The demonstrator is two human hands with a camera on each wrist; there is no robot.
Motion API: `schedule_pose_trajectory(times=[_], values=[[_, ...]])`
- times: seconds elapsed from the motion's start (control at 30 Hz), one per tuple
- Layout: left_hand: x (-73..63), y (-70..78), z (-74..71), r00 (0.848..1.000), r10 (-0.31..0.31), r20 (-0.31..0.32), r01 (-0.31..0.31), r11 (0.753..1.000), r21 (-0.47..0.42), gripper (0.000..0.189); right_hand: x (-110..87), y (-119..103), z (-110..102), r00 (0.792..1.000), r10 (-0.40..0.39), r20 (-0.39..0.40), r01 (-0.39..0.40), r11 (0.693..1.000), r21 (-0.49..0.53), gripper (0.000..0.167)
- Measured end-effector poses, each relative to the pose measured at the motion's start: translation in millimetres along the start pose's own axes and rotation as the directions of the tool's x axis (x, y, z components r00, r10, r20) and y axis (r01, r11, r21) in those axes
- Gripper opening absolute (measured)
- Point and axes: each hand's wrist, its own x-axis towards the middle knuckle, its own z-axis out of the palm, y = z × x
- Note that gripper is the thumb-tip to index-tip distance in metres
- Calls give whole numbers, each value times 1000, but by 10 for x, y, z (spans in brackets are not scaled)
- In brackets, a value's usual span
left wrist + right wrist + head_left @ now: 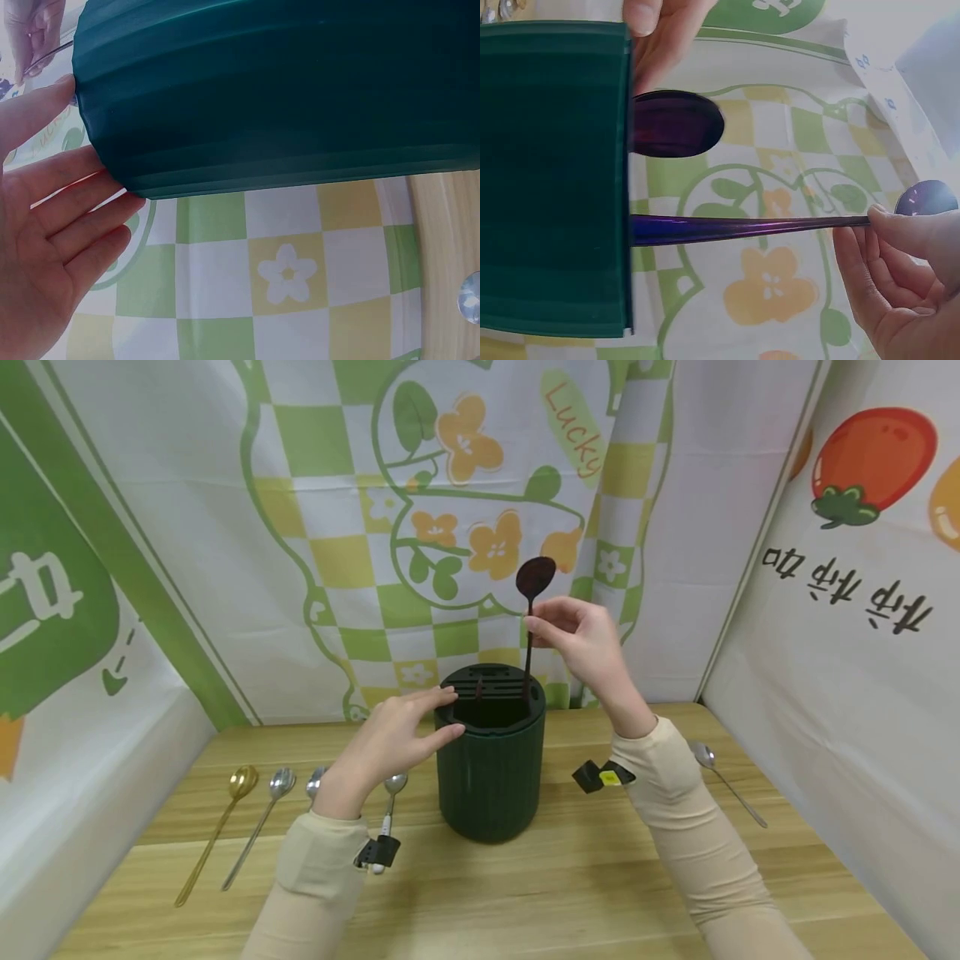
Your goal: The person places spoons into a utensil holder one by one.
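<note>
A dark green ribbed utensil holder (491, 785) with a slotted black top stands upright on the table. My right hand (581, 639) pinches a dark purple spoon (536, 578) just below its bowl. The spoon's handle points down into the right side of the holder's top; its lower end is hidden. A second dark purple spoon (679, 124) pokes out of the holder in the right wrist view, only its bowl showing. At the holder's left rim my left hand (393, 739) rests its fingertips and thumb, fingers fairly straight, as the left wrist view (56, 232) also shows.
On the wooden table (585, 877), left of the holder, lie a gold spoon (242, 782), a silver spoon (281, 782), another partly behind my left wrist (315, 779), and a white-handled spoon (395, 785). One silver spoon (705, 756) lies far right. Printed cloth (322, 560) hangs behind.
</note>
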Motion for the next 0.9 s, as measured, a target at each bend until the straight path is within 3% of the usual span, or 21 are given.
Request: schedule_pose_trajectory(times=[0.9], values=[[6,9,2,1000,-4,-1,4,1000,9,55,-51,228,-24,994,82,73,-76,994,-72,28]])
